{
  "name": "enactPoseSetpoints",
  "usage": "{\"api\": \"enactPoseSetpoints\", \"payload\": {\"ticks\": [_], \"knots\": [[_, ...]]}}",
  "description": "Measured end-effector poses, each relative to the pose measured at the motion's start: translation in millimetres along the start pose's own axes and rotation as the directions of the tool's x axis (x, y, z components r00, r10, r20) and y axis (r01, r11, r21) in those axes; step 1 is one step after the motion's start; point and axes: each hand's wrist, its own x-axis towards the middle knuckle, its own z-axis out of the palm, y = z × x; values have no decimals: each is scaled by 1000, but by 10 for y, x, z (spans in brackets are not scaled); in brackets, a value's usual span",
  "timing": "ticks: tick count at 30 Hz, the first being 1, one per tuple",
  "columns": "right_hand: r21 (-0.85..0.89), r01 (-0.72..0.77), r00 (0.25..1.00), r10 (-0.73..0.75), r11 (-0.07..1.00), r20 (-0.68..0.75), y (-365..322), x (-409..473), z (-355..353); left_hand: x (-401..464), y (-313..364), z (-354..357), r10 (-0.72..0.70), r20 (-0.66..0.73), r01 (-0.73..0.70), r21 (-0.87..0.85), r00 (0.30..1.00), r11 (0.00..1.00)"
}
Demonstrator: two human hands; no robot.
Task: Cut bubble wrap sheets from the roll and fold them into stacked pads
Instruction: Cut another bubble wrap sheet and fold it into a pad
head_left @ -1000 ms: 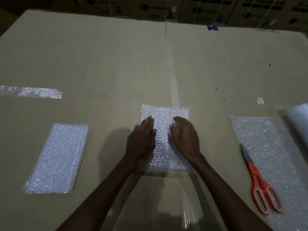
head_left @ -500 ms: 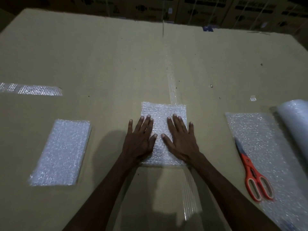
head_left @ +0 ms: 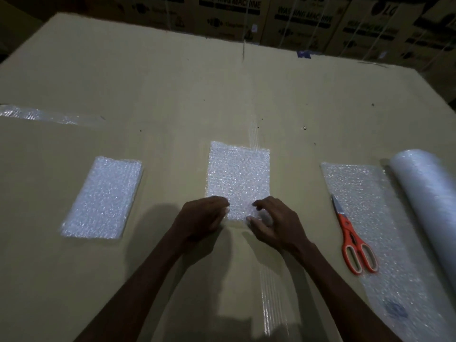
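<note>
A folded bubble wrap pad [head_left: 238,176] lies flat in the middle of the cardboard-covered work surface [head_left: 172,95]. My left hand [head_left: 199,218] grips its near left corner with curled fingers. My right hand [head_left: 276,223] pinches the near edge between thumb and forefinger. A finished pad [head_left: 103,198] lies to the left, apart from both hands. At the right, the bubble wrap roll [head_left: 429,193] lies with its loose sheet [head_left: 357,191] spread flat toward me. Orange-handled scissors [head_left: 350,233] rest shut on that sheet.
A strip of clear tape [head_left: 49,117] shines at the far left of the surface, and a taped seam runs down its middle. Stacked cardboard cartons [head_left: 296,21] stand behind the far edge. The room is dim.
Both hands were pressing flat on the middle pad; they have slid back to its near edge and curled their fingers onto it. The view has shifted slightly.
</note>
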Motion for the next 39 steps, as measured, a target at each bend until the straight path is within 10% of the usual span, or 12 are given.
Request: {"api": "enactPoseSetpoints", "payload": {"ticks": [8,17,26,39], "knots": [[-83,42,988,-29,996,150,9,-66,59,-128,67,76,63,37,-65,66,997,996],[53,70,984,-78,996,159,-14,-342,-278,-318,309,117,-161,170,166,-14,972,986],[501,-340,940,298,796,163,207,18,-434,42,247,-271,-408,124,401,-574,905,714],[467,-525,833,543,711,110,615,791,-88,849,-200,-116,-554,11,543,-217,832,811]]}}
